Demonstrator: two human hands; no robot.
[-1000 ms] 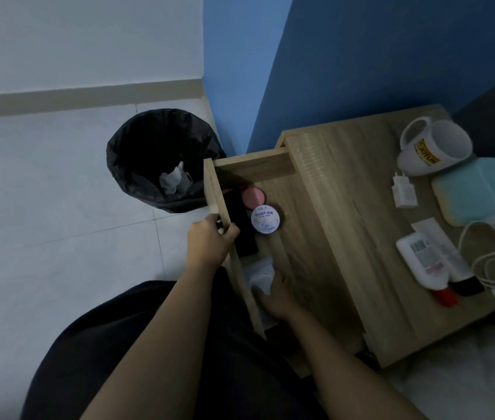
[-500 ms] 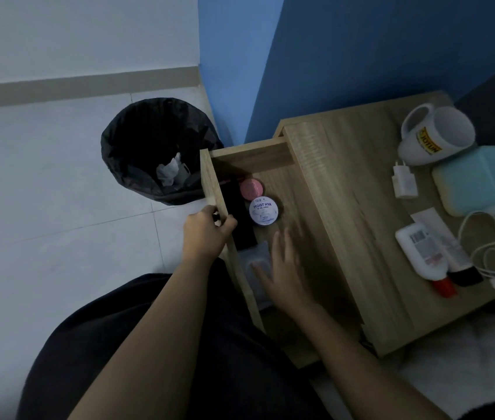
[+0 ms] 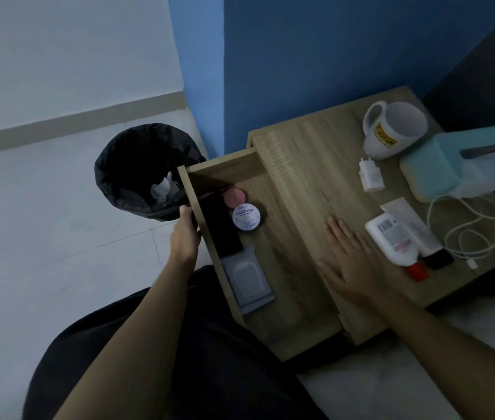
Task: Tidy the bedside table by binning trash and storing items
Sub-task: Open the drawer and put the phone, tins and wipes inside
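A: Nearest, what's in the drawer (image 3: 285, 268)?

B: A soft wipes pack (image 3: 247, 275), then a dark flat case (image 3: 220, 227) and two small tins. The left hand (image 3: 184, 234) grips the drawer front, fingers curled over its edge.

A: And the right hand (image 3: 352, 262)?

B: Flat on the table (image 3: 316, 165), fingers spread, empty, just beside the lotion bottle (image 3: 391, 241).

A: How would that handle?

B: Probably light, smooth plastic, a bit slippery. Grip its broad body, not the red cap. The mug (image 3: 393, 131) farther back looks breakable; take its handle.
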